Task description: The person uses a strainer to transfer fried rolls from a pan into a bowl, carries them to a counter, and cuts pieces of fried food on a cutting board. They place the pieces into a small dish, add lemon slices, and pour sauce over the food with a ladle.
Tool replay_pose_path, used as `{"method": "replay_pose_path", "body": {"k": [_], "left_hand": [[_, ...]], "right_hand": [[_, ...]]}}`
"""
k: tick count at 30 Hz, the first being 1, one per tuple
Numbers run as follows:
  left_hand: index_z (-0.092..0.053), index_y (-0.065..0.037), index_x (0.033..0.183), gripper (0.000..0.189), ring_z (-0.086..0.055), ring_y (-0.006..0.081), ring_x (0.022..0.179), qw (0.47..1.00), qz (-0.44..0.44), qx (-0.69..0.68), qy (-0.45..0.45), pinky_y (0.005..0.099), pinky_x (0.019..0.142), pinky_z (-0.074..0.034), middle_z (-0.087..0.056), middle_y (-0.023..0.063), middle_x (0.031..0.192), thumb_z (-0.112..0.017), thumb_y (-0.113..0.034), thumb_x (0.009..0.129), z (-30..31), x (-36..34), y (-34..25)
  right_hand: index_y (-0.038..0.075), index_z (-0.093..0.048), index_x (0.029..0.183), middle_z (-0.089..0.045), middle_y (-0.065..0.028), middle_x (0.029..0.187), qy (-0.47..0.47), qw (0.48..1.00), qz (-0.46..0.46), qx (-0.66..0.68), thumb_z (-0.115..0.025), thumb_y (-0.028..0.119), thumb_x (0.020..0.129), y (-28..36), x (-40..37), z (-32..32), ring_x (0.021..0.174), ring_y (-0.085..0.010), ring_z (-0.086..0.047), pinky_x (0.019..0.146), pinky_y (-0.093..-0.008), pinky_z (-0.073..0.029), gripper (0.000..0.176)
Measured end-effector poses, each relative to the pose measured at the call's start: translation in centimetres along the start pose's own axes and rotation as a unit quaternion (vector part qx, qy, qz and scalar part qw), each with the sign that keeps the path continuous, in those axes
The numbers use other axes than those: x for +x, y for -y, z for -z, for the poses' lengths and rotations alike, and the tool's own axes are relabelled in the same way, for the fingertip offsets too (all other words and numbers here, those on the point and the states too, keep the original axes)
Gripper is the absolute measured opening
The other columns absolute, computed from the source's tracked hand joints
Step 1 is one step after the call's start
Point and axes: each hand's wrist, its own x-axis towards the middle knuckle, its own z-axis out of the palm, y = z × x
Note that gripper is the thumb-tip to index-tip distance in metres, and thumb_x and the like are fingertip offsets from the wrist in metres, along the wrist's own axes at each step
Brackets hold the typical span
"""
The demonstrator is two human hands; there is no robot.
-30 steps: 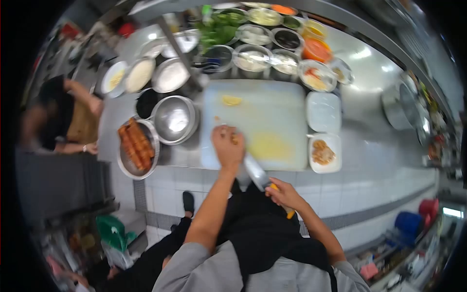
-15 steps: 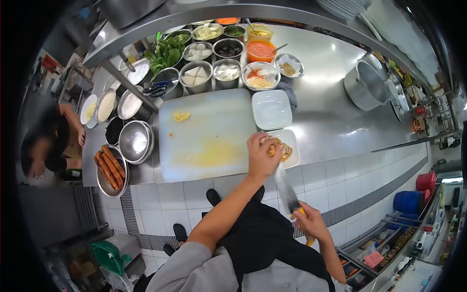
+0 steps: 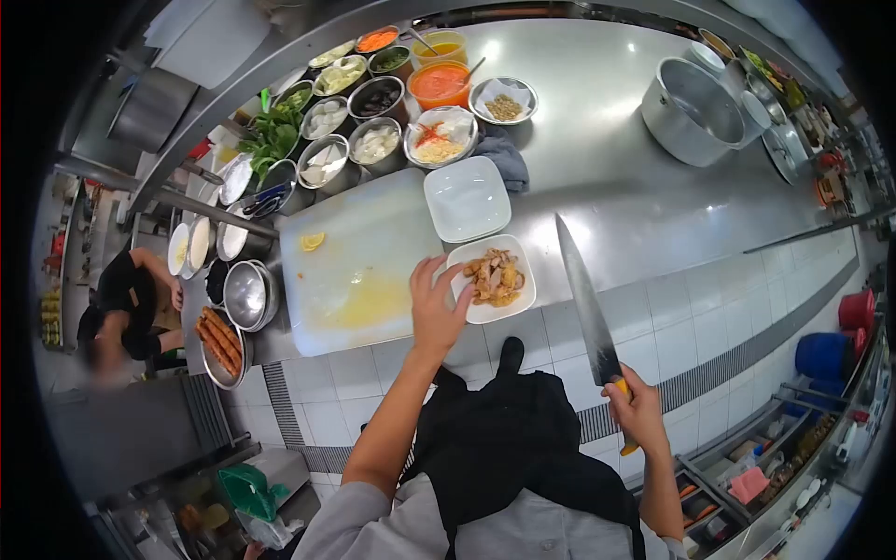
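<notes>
My right hand (image 3: 637,409) grips the yellow handle of a long kitchen knife (image 3: 588,303), its blade pointing away from me beside the counter's front edge. My left hand (image 3: 439,303) is open at the left rim of a square white bowl (image 3: 525,297), fingers curved and apart. Cut pieces of browned food, perhaps chicken (image 3: 495,277), lie in that bowl. Behind it stand stacked square white bowls (image 3: 467,199). To the left, the white cutting board (image 3: 373,215) carries a yellow wet patch and lemon slices (image 3: 311,242).
Steel containers of ingredients (image 3: 376,98) and a tub of orange-red sauce (image 3: 441,84) stand at the back. A large pot (image 3: 691,112) is on the right. Metal bowls (image 3: 250,294) and a bowl of long fried pieces (image 3: 220,347) stand left. Another person (image 3: 131,303) is at far left.
My left hand has let go of the food pieces, which now lie in the white bowl. The knife has moved right, away from the bowl, and its blade points more forward. The view has shifted.
</notes>
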Motion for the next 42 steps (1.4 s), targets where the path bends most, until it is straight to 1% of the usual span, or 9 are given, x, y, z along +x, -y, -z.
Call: {"method": "replay_pose_path", "body": {"k": [3,8,15,23,27,32,35,39,42], "left_hand": [[-0.067,-0.008,0.112,0.035,-0.047,0.0365,0.122,0.997,0.046,0.041,-0.043,0.0452,0.103,-0.040,-0.056,0.0142,0.125,-0.075,-0.009,0.079,3.0,-2.2,1.2],[-0.068,-0.008,0.111,0.031,-0.052,0.0315,0.114,0.978,0.153,0.079,-0.116,0.0416,0.096,-0.044,-0.059,0.0119,0.116,-0.073,-0.006,0.080,8.7,-6.8,2.6],[-0.069,-0.007,0.108,0.026,-0.059,0.0291,0.097,0.941,0.248,0.094,-0.209,0.0381,0.084,-0.049,-0.062,0.0134,0.104,-0.070,-0.005,0.082,15.7,-11.8,6.4],[-0.066,-0.009,0.121,0.037,-0.063,0.0225,0.089,0.950,0.291,0.006,-0.109,0.0345,0.076,-0.051,-0.066,0.0124,0.111,-0.070,-0.007,0.085,19.0,-8.5,15.6],[-0.065,-0.010,0.124,0.039,-0.065,0.0225,0.094,0.965,0.245,-0.042,-0.081,0.0340,0.077,-0.052,-0.065,0.0116,0.116,-0.070,-0.008,0.085,21.5,-3.4,16.3],[-0.066,-0.009,0.121,0.037,-0.065,0.0209,0.092,0.975,0.190,-0.116,0.022,0.0325,0.076,-0.051,-0.066,0.0117,0.111,-0.070,-0.006,0.084,21.6,-1.3,15.6],[-0.067,-0.008,0.119,0.037,-0.065,0.0230,0.091,0.964,0.154,-0.177,0.124,0.0339,0.079,-0.052,-0.067,0.0121,0.111,-0.070,-0.006,0.083,19.4,-0.4,13.1],[-0.067,-0.006,0.117,0.038,-0.061,0.0336,0.102,0.949,0.000,-0.215,0.229,0.0406,0.094,-0.048,-0.067,0.0143,0.112,-0.073,-0.009,0.079,15.3,0.1,9.6],[-0.062,-0.009,0.125,0.046,-0.060,0.0313,0.105,0.938,-0.041,-0.209,0.274,0.0402,0.095,-0.047,-0.064,0.0146,0.116,-0.073,-0.011,0.080,11.6,1.1,7.5]], "right_hand": [[-0.003,-0.057,0.128,-0.064,-0.0049,0.076,0.018,0.989,0.113,-0.096,-0.068,0.010,0.091,-0.8,3.4,-2.0,0.057,-0.0063,-0.055,0.051,-0.0228,-0.046,0.041],[-0.001,-0.060,0.124,-0.067,-0.0211,0.097,0.095,0.934,0.299,-0.171,-0.072,0.011,0.085,3.2,9.4,-9.6,0.085,-0.0395,-0.065,0.080,-0.0402,-0.052,0.043],[0.004,-0.057,0.130,-0.054,-0.0237,0.115,0.081,0.900,0.353,-0.245,-0.066,0.002,0.083,7.2,13.4,-24.2,0.101,-0.0403,-0.058,0.087,-0.0429,-0.049,0.048],[0.009,-0.060,0.127,-0.053,-0.0174,0.127,-0.044,0.838,0.402,-0.368,-0.060,0.007,0.084,7.6,18.0,-36.3,0.109,-0.0377,-0.053,0.094,-0.0443,-0.046,0.044],[0.010,-0.064,0.121,-0.057,-0.0131,0.126,-0.112,0.828,0.382,-0.396,-0.058,0.012,0.086,10.0,15.5,-32.7,0.109,-0.0348,-0.054,0.095,-0.0462,-0.044,0.036],[0.008,-0.065,0.119,-0.064,-0.0139,0.111,-0.356,0.833,0.218,-0.362,-0.064,0.013,0.084,5.8,16.1,-23.0,0.101,-0.0329,-0.059,0.086,-0.0457,-0.047,0.035],[0.008,-0.064,0.119,-0.067,-0.0161,0.097,-0.272,0.883,0.151,-0.350,-0.067,0.014,0.083,5.5,17.1,-20.6,0.088,-0.0351,-0.062,0.084,-0.0471,-0.048,0.037],[0.008,-0.065,0.117,-0.068,-0.0180,0.090,-0.291,0.885,0.190,-0.310,-0.069,0.013,0.080,5.3,17.8,-20.1,0.080,-0.0375,-0.062,0.082,-0.0460,-0.050,0.037],[0.008,-0.067,0.114,-0.069,-0.0189,0.093,-0.294,0.918,0.167,-0.207,-0.069,0.010,0.080,6.8,16.6,-20.6,0.084,-0.0376,-0.063,0.081,-0.0434,-0.052,0.034]]}}
